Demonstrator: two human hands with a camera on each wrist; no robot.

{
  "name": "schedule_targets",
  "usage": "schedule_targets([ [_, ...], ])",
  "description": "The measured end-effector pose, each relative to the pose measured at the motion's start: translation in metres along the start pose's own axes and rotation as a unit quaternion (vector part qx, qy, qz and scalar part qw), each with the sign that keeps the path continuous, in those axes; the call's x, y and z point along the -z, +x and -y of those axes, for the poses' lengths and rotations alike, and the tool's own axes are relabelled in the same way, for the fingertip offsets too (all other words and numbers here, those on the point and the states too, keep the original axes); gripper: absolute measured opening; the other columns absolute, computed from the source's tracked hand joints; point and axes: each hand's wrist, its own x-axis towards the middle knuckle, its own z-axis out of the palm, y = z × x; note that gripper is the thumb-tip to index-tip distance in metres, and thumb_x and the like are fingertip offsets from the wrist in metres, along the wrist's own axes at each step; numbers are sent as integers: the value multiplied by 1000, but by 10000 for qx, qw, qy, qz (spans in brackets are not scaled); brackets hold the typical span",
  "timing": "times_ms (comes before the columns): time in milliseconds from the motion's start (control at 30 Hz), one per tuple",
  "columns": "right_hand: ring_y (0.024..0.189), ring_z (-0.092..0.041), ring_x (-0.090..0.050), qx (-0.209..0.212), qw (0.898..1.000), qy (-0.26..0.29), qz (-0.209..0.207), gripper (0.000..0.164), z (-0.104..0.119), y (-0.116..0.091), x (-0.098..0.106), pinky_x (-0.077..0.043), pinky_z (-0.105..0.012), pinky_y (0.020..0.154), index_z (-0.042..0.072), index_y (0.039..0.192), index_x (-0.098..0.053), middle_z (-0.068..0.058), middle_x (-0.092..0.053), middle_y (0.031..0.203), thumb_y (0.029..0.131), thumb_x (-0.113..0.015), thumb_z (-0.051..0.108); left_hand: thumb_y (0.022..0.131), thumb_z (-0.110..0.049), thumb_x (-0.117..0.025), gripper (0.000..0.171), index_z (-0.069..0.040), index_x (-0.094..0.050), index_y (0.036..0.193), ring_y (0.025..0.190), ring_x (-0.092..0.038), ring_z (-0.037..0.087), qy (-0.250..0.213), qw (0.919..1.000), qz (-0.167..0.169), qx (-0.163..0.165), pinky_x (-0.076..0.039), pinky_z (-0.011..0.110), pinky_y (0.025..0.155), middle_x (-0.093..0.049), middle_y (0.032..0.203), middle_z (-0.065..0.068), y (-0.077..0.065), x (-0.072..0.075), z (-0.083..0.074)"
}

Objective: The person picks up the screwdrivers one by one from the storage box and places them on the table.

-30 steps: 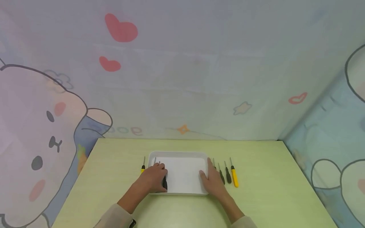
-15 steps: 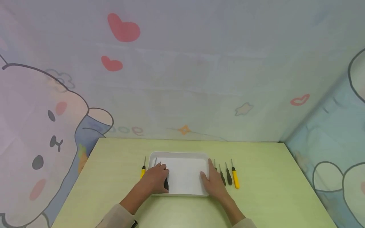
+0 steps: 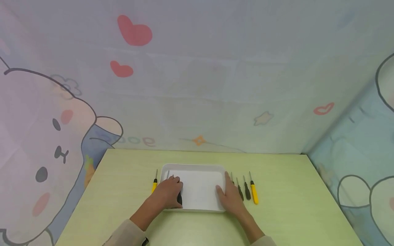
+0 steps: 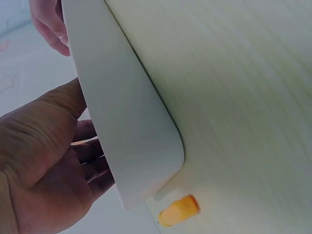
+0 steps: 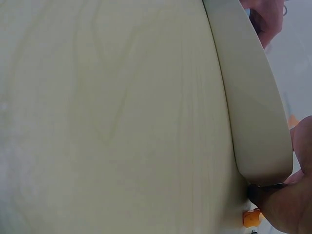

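Note:
In the head view a shallow white tray [image 3: 200,188] sits on the table between both hands. My left hand [image 3: 167,193] reaches into its left end, fingers curled down with the thumb near the front wall. Between thumb and fingers shows the black handle of a screwdriver [image 3: 179,199]; more thin shafts stick out past the fingers, and the rest lies hidden under the hand. My right hand [image 3: 231,198] holds the tray's right side, thumb over the inside and fingers along the outer wall. In the left wrist view the tray's wall [image 4: 126,112] hides the left fingertips.
Right of the tray lie several screwdrivers: black-handled ones [image 3: 247,193] beside the right hand, then a yellow-handled one [image 3: 254,194]. Another yellow screwdriver [image 3: 155,184] lies left of the tray, partly behind the left hand. A printed cloth [image 3: 200,102] rises behind the table [image 3: 277,164].

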Motion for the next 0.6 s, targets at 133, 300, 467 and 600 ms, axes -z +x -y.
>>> schedule_targets([
  [133,145,-37,-27,-1,10000,28,8,73,1,0,0,-24,-52,117,-6,155,-16,-24,-25,159,102,-54,24,65,-55,-88,69,-7,-67,111,92,-52,20,52,10000,19,-10,-52,34,85,-60,105,5,0,0,0],
  [300,145,-37,-27,-24,10000,28,32,73,1,-1,1,-24,-52,117,-6,156,-15,-24,-25,159,102,-54,25,64,-55,-88,69,-7,-68,108,91,-53,20,83,9999,-76,-52,-52,34,82,-60,102,4,0,0,0],
  [467,145,-37,-27,6,10000,25,10,73,1,0,1,-25,-51,117,-6,155,-16,-24,-25,159,102,-55,25,65,-55,-88,66,-7,-69,105,89,-52,20,104,9997,-160,-141,-51,33,80,-59,99,3,0,-1,1],
  [600,146,-36,-26,-11,10000,43,33,74,1,0,1,-24,-51,117,-6,156,-15,-23,-24,159,102,-54,26,65,-55,-87,63,-7,-68,101,86,-50,18,100,9995,-202,-226,-51,32,78,-58,95,2,0,0,2],
])
